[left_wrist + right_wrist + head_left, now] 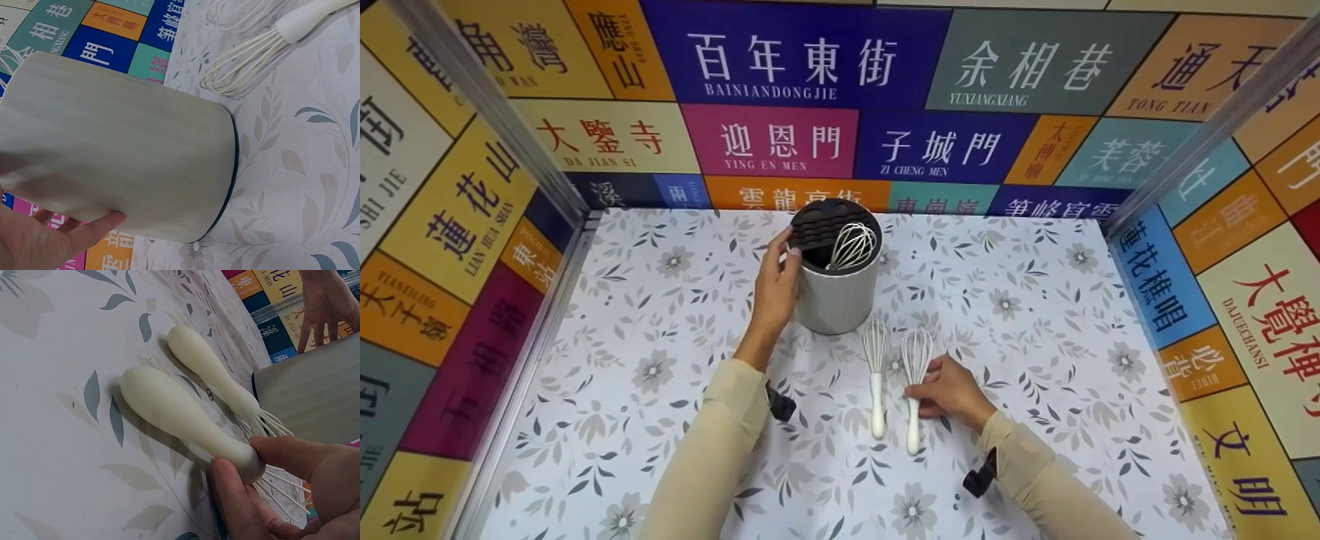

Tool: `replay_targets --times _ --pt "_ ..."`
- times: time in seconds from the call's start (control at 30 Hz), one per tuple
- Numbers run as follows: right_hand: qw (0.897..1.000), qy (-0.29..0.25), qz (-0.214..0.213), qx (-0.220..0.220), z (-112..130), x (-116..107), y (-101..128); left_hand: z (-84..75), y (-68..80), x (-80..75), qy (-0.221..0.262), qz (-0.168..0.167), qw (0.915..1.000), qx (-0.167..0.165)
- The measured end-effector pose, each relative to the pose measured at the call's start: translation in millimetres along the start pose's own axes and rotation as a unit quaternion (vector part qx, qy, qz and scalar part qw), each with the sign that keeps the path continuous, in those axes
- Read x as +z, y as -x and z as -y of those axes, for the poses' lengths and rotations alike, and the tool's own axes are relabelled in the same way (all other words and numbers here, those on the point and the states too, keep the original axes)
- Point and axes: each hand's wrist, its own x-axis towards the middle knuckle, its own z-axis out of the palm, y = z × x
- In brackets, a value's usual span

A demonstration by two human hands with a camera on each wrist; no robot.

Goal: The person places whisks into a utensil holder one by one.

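The right-hand whisk (915, 386) lies flat on the floral tabletop (1072, 360), cream handle pointing near and wire head far, just beside a second whisk (876, 379) lying parallel on its left. The right hand (952, 394) pinches it at the neck, where the handle meets the wires; in the right wrist view thumb and forefinger (292, 458) close around that narrow part. The grip sits high on a smooth, tapering handle, so in my judgement the heavier handle end could swing down or slip through the fingers once lifted. The two whisks lie so close that the wire loops might snag each other and drag the left one along.

Just beyond the whisk heads stands a grey cylindrical holder (836, 289) with a dark slotted insert, and a third whisk (853, 246) already stands in it, head up. The left hand (776, 289) rests against the holder's left wall with fingers straight, steadying rather than clasping it. That light touch may not stop the holder tipping or sliding to the right if a handle knocks the rim, and the standing whisk's head crowds the open slot.
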Motion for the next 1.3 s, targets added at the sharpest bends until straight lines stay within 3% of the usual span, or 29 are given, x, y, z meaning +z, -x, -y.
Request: replay_targets --times 0.2,0.77,1.3 --pt "0.999 -0.006 0.032 0.006 1 -1 2 0.3 -0.2 0.0 -0.001 -0.002 1.0 0.01" --pt "0.997 -0.046 0.063 0.02 9 -7 -3 0.4 -0.5 1.0 0.004 -0.005 1.0 0.003" --pt "0.997 -0.056 0.049 -0.013 66 -29 4 -0.4 1.7 0.4 0.001 0.001 1.0 0.007"
